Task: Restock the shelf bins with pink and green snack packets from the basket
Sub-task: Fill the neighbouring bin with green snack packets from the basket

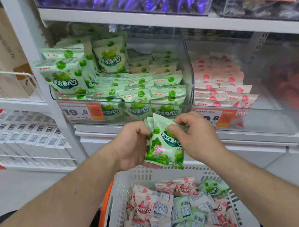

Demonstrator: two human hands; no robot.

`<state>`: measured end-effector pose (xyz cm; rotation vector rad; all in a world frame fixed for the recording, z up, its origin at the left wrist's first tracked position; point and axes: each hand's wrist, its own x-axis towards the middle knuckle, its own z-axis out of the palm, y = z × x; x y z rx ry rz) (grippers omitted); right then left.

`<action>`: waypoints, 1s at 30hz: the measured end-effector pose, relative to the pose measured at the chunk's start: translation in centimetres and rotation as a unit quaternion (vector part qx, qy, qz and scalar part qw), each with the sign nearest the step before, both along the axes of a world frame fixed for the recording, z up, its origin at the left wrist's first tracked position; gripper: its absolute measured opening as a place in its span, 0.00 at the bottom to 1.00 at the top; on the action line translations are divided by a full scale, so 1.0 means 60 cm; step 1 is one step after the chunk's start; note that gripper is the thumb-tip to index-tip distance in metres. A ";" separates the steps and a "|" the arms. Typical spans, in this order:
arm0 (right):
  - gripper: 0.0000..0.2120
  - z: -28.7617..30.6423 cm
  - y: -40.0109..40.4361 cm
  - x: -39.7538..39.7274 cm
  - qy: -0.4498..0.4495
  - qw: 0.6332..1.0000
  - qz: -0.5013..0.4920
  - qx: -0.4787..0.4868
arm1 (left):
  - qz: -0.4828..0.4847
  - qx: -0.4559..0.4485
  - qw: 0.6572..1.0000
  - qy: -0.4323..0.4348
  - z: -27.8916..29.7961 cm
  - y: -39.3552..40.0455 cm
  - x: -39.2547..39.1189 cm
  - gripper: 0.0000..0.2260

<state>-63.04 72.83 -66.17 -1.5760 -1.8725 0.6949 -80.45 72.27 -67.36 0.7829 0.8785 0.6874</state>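
While green packets are being held above the basket: risks are being noted as follows
Left hand: a small stack of green packets is being gripped from the left, fingers curled round its edge
Right hand: the front packet is being pinched at its upper right edge between thumb and fingertips
Packet position: the stack is being held over the far rim of the white basket, just below the green bin
Slip risk: the glossy packets are judged likely to slide apart, since only edges are being gripped; a loose one would be dropped back into the basket or onto the floor
Bin risk: the green bin is being seen nearly full, with upright packets at its left; these could be toppled when more are being pushed in
Sorting risk: the pink bin is standing just beside; pink and green are being seen mixed in the basket, so misplacement is being judged possible
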 end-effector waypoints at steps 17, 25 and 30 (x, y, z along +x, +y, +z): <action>0.49 0.031 -0.017 -0.049 0.281 0.951 -0.036 -0.125 | 0.080 0.143 0.986 0.008 0.055 -0.008 -0.013 0.15; 0.22 0.081 -0.001 -0.071 0.270 0.954 0.016 -0.132 | 0.096 0.163 0.981 0.033 0.085 0.000 -0.024 0.06; 0.49 0.098 0.035 -0.074 0.278 0.943 0.084 -0.159 | 0.150 0.178 0.971 0.055 0.108 0.012 -0.040 0.10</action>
